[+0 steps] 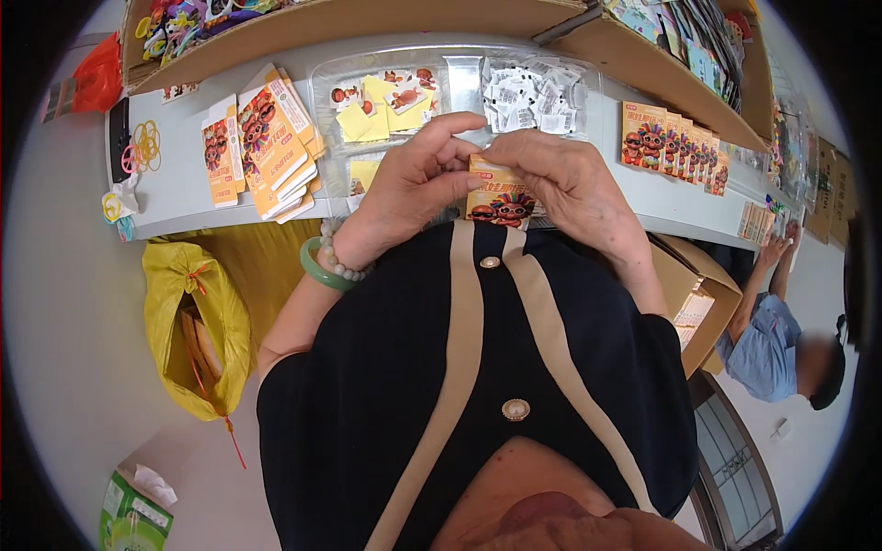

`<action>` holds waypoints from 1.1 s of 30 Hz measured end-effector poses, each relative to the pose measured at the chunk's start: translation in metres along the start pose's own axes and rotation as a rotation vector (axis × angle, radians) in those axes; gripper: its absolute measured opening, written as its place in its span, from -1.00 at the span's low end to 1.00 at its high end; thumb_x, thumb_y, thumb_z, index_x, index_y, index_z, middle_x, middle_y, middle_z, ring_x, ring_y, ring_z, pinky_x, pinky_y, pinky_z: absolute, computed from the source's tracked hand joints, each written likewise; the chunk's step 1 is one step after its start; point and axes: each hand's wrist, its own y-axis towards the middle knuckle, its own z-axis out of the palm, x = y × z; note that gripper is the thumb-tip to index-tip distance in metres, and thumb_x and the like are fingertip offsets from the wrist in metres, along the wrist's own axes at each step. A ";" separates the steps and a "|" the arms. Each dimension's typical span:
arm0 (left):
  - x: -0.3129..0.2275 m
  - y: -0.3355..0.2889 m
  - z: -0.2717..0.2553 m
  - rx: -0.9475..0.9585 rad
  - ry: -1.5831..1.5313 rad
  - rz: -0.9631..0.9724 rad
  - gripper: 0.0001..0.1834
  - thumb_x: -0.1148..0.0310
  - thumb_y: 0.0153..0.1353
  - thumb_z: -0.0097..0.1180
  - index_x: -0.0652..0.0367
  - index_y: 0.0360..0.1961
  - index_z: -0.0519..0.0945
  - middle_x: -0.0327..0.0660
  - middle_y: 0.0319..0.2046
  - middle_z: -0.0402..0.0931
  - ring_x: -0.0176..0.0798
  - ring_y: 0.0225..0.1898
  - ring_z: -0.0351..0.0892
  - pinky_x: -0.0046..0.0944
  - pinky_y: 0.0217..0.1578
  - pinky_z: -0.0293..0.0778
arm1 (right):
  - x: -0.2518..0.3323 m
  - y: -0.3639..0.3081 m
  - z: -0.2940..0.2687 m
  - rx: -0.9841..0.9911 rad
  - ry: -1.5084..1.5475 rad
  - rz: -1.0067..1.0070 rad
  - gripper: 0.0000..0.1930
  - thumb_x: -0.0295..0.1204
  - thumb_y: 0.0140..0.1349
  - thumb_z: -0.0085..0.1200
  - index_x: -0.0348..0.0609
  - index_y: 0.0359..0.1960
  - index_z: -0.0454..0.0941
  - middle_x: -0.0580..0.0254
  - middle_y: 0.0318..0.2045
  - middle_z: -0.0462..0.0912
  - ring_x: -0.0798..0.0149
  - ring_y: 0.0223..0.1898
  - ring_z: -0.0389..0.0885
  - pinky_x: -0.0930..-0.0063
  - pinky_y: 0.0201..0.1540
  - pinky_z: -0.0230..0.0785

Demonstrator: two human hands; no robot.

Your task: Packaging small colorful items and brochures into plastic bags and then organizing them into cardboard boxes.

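Observation:
Close in front of my chest, a small orange box point(501, 204) with cartoon figures on its front is held upright between my two hands. My left hand point(418, 179) pinches its left side with the thumb and bent fingers; a green bangle and a beaded bracelet circle that wrist. The fingers of my right hand point(574, 188) close over its top right corner and hide part of it. Just beyond them lies a clear plastic tray point(464, 64). Its left side holds yellow paper slips point(395, 115) and figure cutouts, its right side small white printed packets point(533, 96).
Stacked flat orange cartons point(276, 142) lie at the left, near rubber bands point(145, 147). A row of orange boxes point(675, 147) stands at the right. Cardboard boxes point(367, 32) line the back. A yellow bag point(197, 321) hangs below the table edge; another person point(767, 340) works at far right.

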 end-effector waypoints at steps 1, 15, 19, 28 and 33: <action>0.000 0.000 0.000 -0.002 0.016 0.001 -0.48 0.64 0.20 0.07 0.14 0.19 0.30 -0.31 -0.27 0.53 -0.56 -0.34 0.40 -0.53 -0.30 0.36 | -0.001 -0.001 0.000 0.000 0.001 -0.001 -0.77 -0.69 0.16 -0.01 -0.31 -0.15 0.56 0.03 -0.25 0.63 0.10 -0.20 0.62 0.42 -0.17 0.45; -0.001 -0.002 0.004 -0.006 -0.002 0.007 -0.56 0.62 0.20 0.10 0.19 0.12 0.37 -0.34 -0.29 0.53 -0.58 -0.34 0.40 -0.56 -0.32 0.37 | -0.009 -0.008 -0.011 0.108 0.123 0.053 -0.71 -0.67 0.18 -0.04 -0.25 -0.07 0.58 0.06 -0.08 0.62 0.16 -0.04 0.59 0.46 -0.11 0.46; 0.002 -0.002 0.001 -0.004 0.039 0.022 -0.61 0.60 0.20 0.11 0.22 0.06 0.42 -0.35 -0.32 0.51 -0.58 -0.35 0.40 -0.55 -0.31 0.37 | -0.011 -0.011 -0.008 0.129 0.138 0.076 -0.70 -0.64 0.19 -0.01 -0.23 -0.04 0.57 0.06 -0.04 0.60 0.13 0.01 0.57 0.41 -0.04 0.44; -0.006 -0.002 -0.002 -0.041 0.273 0.071 -0.88 0.54 0.20 0.13 0.35 -0.24 0.59 -0.28 -0.30 0.56 -0.49 -0.28 0.48 -0.47 -0.22 0.43 | -0.023 -0.014 -0.005 0.038 0.257 0.095 -0.72 -0.56 0.18 0.08 -0.23 -0.04 0.56 0.07 -0.06 0.60 0.10 0.01 0.55 0.37 0.07 0.37; -0.008 0.001 0.005 -0.047 0.264 -0.030 -0.82 0.53 0.20 0.13 0.35 -0.18 0.59 -0.25 -0.27 0.58 -0.47 -0.25 0.51 -0.45 -0.22 0.44 | -0.029 -0.015 -0.001 0.059 0.063 0.074 -0.76 -0.60 0.17 0.08 -0.25 -0.10 0.57 0.15 -0.13 0.62 0.24 -0.09 0.58 0.45 -0.04 0.43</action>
